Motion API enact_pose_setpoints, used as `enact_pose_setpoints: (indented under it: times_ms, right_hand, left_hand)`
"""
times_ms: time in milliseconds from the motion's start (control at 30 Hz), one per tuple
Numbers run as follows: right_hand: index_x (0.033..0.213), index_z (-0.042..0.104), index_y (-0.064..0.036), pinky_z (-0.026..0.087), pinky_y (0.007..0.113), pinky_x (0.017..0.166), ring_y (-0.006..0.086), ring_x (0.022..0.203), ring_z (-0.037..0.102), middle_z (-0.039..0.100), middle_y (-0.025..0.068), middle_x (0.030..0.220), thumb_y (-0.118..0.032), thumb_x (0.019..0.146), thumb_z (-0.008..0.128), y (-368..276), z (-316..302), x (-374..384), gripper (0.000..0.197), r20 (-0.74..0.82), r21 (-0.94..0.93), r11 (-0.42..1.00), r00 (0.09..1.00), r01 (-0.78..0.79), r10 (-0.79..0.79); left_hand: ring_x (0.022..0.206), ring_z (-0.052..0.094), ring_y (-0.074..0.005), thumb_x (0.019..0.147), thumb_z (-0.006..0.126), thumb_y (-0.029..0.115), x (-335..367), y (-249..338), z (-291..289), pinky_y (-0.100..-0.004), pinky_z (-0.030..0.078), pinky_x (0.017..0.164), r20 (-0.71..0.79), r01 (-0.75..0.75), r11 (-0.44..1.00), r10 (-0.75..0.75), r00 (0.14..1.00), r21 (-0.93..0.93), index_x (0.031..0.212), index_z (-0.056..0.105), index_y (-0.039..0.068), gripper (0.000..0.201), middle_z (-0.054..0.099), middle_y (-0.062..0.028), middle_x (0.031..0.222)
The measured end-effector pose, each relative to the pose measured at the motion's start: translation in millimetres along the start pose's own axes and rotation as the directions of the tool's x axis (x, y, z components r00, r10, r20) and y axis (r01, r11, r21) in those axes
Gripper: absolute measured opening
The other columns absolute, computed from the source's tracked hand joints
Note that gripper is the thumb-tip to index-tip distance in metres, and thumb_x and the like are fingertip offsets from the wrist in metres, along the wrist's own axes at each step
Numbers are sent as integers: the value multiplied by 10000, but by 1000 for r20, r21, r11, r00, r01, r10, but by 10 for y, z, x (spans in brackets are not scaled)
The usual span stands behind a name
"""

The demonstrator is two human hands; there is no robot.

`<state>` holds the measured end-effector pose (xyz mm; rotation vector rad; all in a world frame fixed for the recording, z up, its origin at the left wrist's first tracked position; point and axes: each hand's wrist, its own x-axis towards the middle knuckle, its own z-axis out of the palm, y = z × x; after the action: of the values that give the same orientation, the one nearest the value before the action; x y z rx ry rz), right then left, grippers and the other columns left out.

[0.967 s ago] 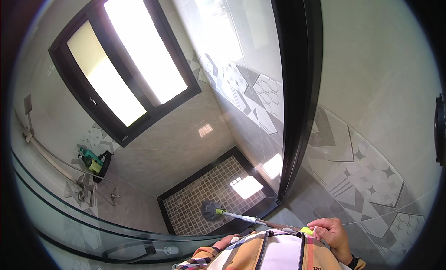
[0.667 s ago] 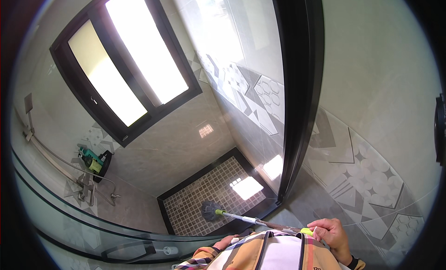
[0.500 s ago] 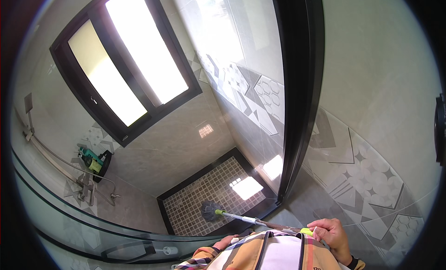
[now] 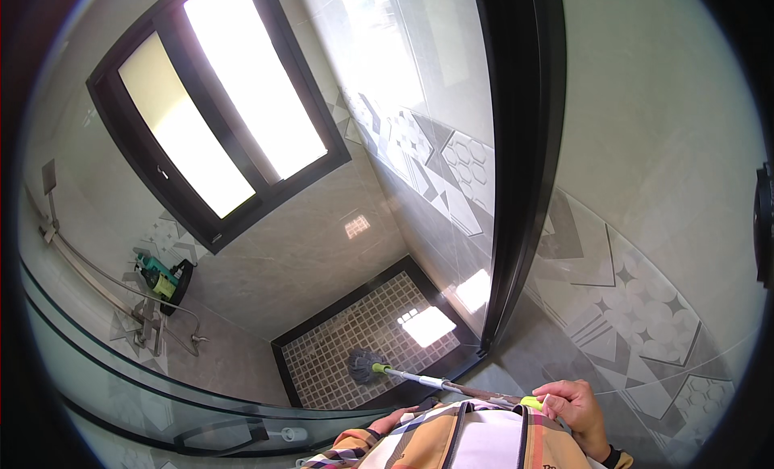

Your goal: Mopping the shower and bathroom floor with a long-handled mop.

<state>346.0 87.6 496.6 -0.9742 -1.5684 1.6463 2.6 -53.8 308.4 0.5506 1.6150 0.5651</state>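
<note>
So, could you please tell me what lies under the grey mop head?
The grey mop head appears to rest on the small square floor tiles, which show around it. Whatever lies directly beneath is covered and cannot be seen.

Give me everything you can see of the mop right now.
The mop has a dark grey head of what look like fabric strands, bunched on the mosaic floor, joined by a lime-green collar. Its slim pole looks metallic, silvery then brownish, with a whitish sleeve partway. It slants from the head to the right hand, which holds the lime grip. Whether the left hand touches it cannot be told.
</note>
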Motion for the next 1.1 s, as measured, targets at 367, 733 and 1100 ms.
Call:
enact_pose_setpoints:
  times_ms: [367,733,1100]
  right_hand:
    - [916,632,48,436,219,523,101,546,543,591,71,604,-159,847,566,-2,-21,17,228,16,-14,1000,1000,-8,8]
    - [912,632,51,432,218,521,104,537,543,585,71,594,-150,843,570,-2,-31,57,222,12,-20,1000,1000,-3,3]
    - [892,626,70,439,225,539,95,529,526,577,54,589,-179,832,590,8,-93,80,258,25,-51,999,999,-21,22]
  left_hand:
    - [984,545,-189,878,468,322,298,-341,-99,-336,405,850,84,-17,997,11,996,78,1173,542,101,375,604,-125,1072]
    - [987,550,-207,860,499,325,532,-497,-126,-345,413,840,127,-31,994,17,992,108,1190,527,111,394,608,-138,1053]
    - [989,554,-225,842,529,328,1146,-980,54,-353,421,830,242,-59,988,23,970,143,1207,512,121,420,612,-151,1035]
